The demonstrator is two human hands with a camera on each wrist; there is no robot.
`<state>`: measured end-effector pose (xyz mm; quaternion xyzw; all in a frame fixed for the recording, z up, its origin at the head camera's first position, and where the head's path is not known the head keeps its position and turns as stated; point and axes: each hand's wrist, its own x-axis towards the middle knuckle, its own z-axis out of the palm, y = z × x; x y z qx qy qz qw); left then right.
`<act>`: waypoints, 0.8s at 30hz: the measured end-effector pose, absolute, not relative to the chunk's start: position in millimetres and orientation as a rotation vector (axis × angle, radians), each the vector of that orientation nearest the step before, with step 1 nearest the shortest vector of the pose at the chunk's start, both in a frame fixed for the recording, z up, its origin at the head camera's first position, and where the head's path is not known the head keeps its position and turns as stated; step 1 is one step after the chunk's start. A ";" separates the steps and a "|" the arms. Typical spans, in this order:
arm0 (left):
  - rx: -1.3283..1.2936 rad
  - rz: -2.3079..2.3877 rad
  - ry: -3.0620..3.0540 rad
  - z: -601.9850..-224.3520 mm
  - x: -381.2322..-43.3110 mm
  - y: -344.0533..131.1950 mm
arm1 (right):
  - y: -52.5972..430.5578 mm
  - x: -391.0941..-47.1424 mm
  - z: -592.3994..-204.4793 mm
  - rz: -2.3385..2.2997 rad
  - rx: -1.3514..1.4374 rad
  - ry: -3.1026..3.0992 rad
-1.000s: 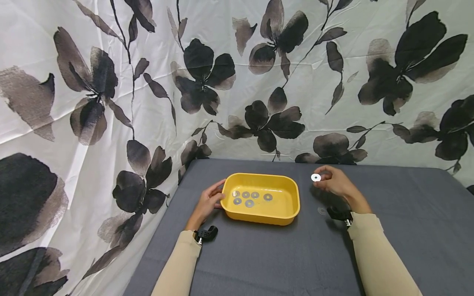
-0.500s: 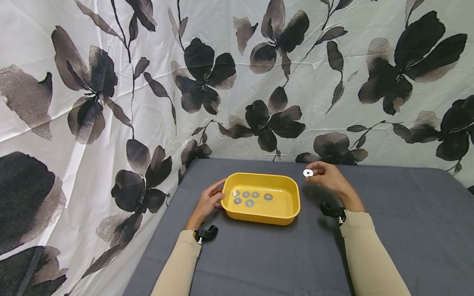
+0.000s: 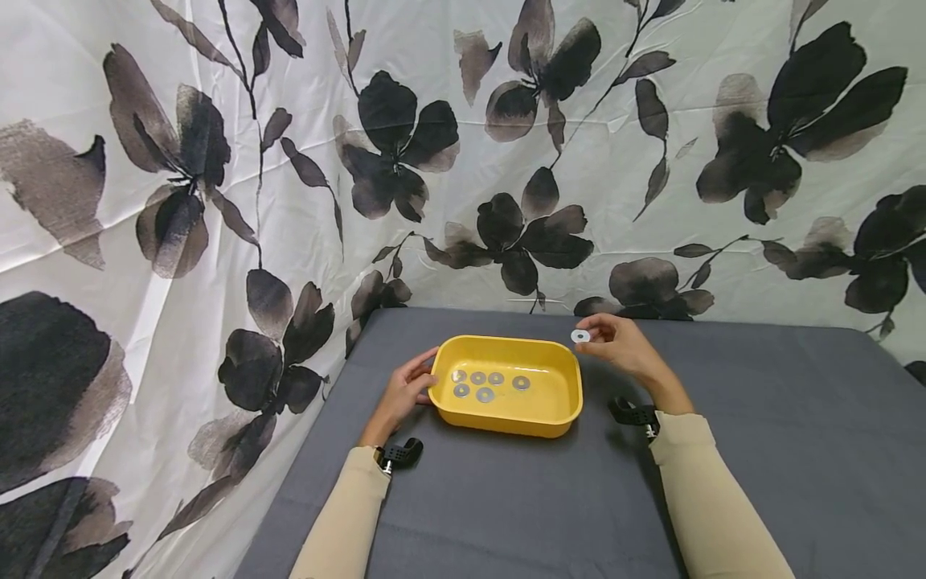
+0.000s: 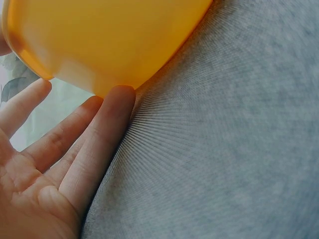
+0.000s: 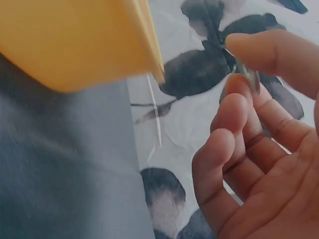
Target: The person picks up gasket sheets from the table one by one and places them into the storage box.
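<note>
A shallow yellow plastic tray (image 3: pixel 504 420) stands on the grey cloth, with several flat metal washers (image 3: pixel 485 395) lying on its floor, mostly in the left half. My left hand (image 3: pixel 399 397) holds the tray's left end. In the left wrist view, straight fingertips (image 4: pixel 119 97) touch the outside of its wall (image 4: pixel 114 40). Beyond the tray's back right corner, my right hand (image 3: pixel 619 351) pinches one washer (image 3: pixel 580 336) between thumb and fingers, raised above the table. The right wrist view shows that washer (image 5: pixel 251 79) nearly edge-on, beside the tray's rim (image 5: pixel 157 69).
Grey cloth (image 3: pixel 463 507) covers the table around the tray. Behind and to the left hangs a white curtain (image 3: pixel 434 48) with dark floral print, close to the table's back edge. Black camera mounts (image 3: pixel 632 412) sit on both wrists.
My right hand has moved left and slightly away from me with the washer, nearing the tray's back right corner. The left hand and tray stay in place.
</note>
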<state>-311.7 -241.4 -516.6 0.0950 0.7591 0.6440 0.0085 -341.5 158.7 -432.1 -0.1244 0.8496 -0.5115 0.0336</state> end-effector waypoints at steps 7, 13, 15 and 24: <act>0.298 2.023 2.350 -516.8 -313.0 -243.2 | 131.1 -323.7 -415.1 -1.591 -0.452 2.575; 0.309 1.996 2.292 -500.0 -305.9 -242.9 | 118.8 -331.0 -429.1 -1.646 -0.536 2.553; 0.308 1.974 2.275 -491.9 -302.4 -242.6 | 115.8 -335.3 -436.0 -1.654 -0.572 2.559; 0.294 2.002 2.288 -510.3 -314.0 -245.1 | 99.0 -332.9 -438.9 -1.616 -0.656 2.540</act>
